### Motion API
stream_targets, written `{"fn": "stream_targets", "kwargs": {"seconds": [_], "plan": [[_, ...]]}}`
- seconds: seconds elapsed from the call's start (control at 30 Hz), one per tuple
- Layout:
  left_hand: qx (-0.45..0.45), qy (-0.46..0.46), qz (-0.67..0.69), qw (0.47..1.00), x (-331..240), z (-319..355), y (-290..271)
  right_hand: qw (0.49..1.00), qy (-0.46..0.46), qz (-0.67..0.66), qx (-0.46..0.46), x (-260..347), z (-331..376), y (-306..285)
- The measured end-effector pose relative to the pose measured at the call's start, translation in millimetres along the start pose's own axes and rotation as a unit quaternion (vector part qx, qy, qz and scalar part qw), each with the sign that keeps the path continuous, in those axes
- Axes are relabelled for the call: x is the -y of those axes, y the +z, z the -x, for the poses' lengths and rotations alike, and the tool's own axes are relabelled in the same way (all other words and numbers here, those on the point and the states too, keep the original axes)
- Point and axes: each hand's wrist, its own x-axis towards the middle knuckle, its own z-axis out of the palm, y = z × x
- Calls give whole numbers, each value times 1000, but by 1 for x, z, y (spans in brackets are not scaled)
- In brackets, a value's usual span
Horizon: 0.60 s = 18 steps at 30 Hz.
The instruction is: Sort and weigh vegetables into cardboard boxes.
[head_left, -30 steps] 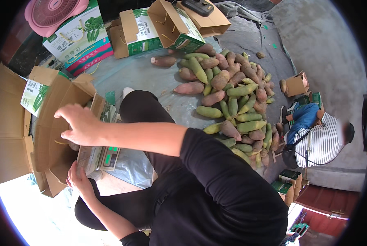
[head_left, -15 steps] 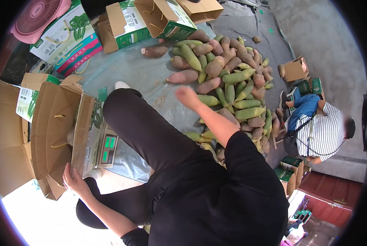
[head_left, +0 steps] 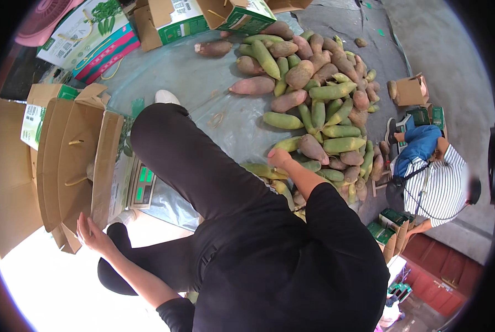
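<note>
My right hand (head_left: 280, 159) is at the near-left edge of a big heap of green radishes (head_left: 283, 120) and reddish-brown roots (head_left: 288, 101). It is over a green radish (head_left: 263, 170), beside another pale green one (head_left: 288, 144); its fingers are small and partly hidden, so I cannot make out a grip. My left hand (head_left: 94, 237) is open, fingers spread, close to the lower edge of an open cardboard box (head_left: 108, 166). That box stands on a scale (head_left: 142, 185) with lit green displays. Its contents are mostly hidden.
Plastic sheeting (head_left: 203, 77) covers the ground before my knee. Printed cartons (head_left: 184, 19) line the far left, near a pink fan (head_left: 45, 19). To the right, a person in a striped shirt (head_left: 438, 185) sits among small boxes (head_left: 411, 90).
My right hand has moved nearer and to the right, down to the heap's near edge. My left hand has shifted slightly left and stays open. The whole view has shifted a little.
</note>
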Motion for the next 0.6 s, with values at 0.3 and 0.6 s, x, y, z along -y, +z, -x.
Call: {"fn": "stream_targets", "kwargs": {"seconds": [0.3, 0.6], "plan": [[-44, -22, 12, 999, -15, -5, -1, 989, 9, -141, -39, -18, -54, -14], [-54, -51, -51, 996, -12, 3, -12, 982, -39, 120, -141, 19, -73, -57]]}}
